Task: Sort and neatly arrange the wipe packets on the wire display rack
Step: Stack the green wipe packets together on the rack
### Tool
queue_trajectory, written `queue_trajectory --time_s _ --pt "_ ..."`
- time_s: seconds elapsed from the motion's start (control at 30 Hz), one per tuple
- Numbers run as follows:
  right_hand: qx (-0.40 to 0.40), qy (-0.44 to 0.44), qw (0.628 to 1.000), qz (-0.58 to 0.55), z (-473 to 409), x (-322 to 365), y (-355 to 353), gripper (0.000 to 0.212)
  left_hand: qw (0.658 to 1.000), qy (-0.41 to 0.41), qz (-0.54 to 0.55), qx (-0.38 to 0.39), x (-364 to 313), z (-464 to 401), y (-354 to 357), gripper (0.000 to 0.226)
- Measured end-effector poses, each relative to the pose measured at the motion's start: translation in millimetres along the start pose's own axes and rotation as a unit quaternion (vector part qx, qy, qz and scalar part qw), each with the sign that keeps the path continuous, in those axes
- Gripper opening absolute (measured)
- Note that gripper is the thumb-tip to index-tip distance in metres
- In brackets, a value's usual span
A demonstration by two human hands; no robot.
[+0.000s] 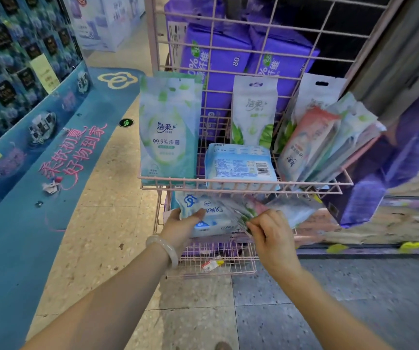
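Observation:
A pink wire display rack [241,184] holds wipe packets on its middle shelf. A tall green-and-white packet [169,127] stands at the left, a white leaf-print packet [253,109] stands behind a flat blue packet [240,164], and several slim packets [329,140] lean at the right. Below that shelf, my left hand [181,227] grips a blue-and-white wipe packet [207,215] from its left side. My right hand [270,229] pinches the edge of a blurred bunch of thin packets [276,207] fanned out to the right.
Large purple packs [218,61] fill the rack's upper shelf behind the grid. The lowest pink wire shelf [218,258] carries a small price tag. A blue floor display [51,152] runs along the left. A purple banner [392,160] hangs at the right.

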State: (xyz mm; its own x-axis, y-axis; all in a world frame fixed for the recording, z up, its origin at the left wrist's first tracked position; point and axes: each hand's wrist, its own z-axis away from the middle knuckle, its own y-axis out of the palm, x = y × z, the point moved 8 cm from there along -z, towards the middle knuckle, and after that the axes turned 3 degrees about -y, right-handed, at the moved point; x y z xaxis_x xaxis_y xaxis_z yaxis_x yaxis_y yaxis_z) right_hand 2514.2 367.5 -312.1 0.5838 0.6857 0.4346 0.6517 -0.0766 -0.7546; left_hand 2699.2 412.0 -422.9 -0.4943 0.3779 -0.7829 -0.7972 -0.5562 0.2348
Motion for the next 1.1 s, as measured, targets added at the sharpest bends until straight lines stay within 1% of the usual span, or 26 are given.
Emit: queue_trajectory --time_s 0.03,0.07,0.1,0.13,0.17,0.2,0.23,0.27,0.3,0.33,0.4,0.43,0.5,0.53,0.57,0.6,0.63,0.67,0.7,0.73,0.8,0.9,0.97,1.03,1.1 --pt "0.003 -0.007 1.0 0.007 1 4 3 0.01 0.997 0.024 -0.077 -0.009 -4 2 4 0.047" --pt "0.005 -0.016 1.0 0.016 3 9 6 0.01 0.979 0.062 -0.193 -0.027 -8 4 8 0.055" --pt "0.007 -0.025 0.999 0.023 5 14 10 0.01 0.947 0.112 -0.296 -0.054 -12 10 10 0.06" --pt "0.006 -0.03 0.999 0.028 7 19 14 0.012 0.923 0.161 -0.341 -0.077 -16 22 13 0.057" --pt "0.001 -0.029 0.999 0.029 8 23 16 0.013 0.916 0.194 -0.338 -0.093 -17 35 15 0.046" --pt "-0.005 -0.025 0.999 0.028 9 27 19 0.014 0.932 0.205 -0.287 -0.087 -15 47 17 0.029" --pt "-0.007 -0.024 0.999 0.023 11 33 22 0.014 0.965 0.175 -0.188 -0.051 -8 55 19 0.015" --pt "-0.004 -0.033 0.999 0.021 12 40 26 0.014 0.99 0.12 -0.08 0.005 2 59 27 0.015" --pt "0.009 -0.052 0.998 0.019 15 48 32 0.013 0.997 0.067 0.011 0.039 12 60 31 0.016" --pt "0.03 -0.076 0.997 0.008 19 58 39 0.011 0.997 0.031 0.064 0.042 17 62 30 0.014" --pt "0.067 -0.102 0.992 -0.045 25 72 45 0.008 0.993 -0.001 0.114 0.021 18 62 19 0.02" --pt "0.071 -0.084 0.991 -0.082 25 71 44 0.01 0.992 -0.006 0.123 0.023 17 62 12 0.025" --pt "0.06 0.008 0.99 -0.128 22 54 38 0.019 0.994 -0.008 0.103 0.045 15 64 3 0.028" --pt "0.07 0.07 0.986 -0.132 21 41 37 0.027 0.994 -0.014 0.089 0.064 15 66 1 0.029" --pt "0.112 0.136 0.974 -0.144 20 30 41 0.037 0.993 -0.022 0.074 0.084 15 69 1 0.028" --pt "0.166 0.198 0.949 -0.181 23 22 48 0.047 0.992 -0.03 0.061 0.106 15 72 1 0.028" --pt "0.21 0.247 0.914 -0.242 27 19 56 0.049 0.99 -0.034 0.049 0.126 15 74 2 0.026" --pt "0.233 0.279 0.879 -0.31 30 21 61 0.042 0.989 -0.032 0.039 0.141 16 75 2 0.025" --pt "0.23 0.292 0.859 -0.353 30 23 61 0.032 0.988 -0.027 0.032 0.15 14 77 1 0.025" --pt "0.217 0.295 0.852 -0.374 30 24 58 0.022 0.988 -0.022 0.028 0.151 12 79 0 0.026" --pt "0.201 0.297 0.84 -0.408 33 24 53 0.015 0.988 -0.009 0.019 0.15 6 84 -4 0.026" --pt "0.232 0.284 0.815 -0.449 37 28 45 0.015 0.987 0.011 -0.01 0.16 -3 94 -5 0.025" --pt "0.243 0.265 0.811 -0.461 32 32 32 0.015 0.984 0.045 -0.045 0.168 -16 103 0 0.025" --pt "0.227 0.242 0.817 -0.472 20 33 13 0.016 0.977 0.088 -0.082 0.178 -40 113 14 0.025" --pt "0.187 0.218 0.817 -0.499 1 34 -13 0.024 0.969 0.133 -0.085 0.19 -71 123 33 0.021"
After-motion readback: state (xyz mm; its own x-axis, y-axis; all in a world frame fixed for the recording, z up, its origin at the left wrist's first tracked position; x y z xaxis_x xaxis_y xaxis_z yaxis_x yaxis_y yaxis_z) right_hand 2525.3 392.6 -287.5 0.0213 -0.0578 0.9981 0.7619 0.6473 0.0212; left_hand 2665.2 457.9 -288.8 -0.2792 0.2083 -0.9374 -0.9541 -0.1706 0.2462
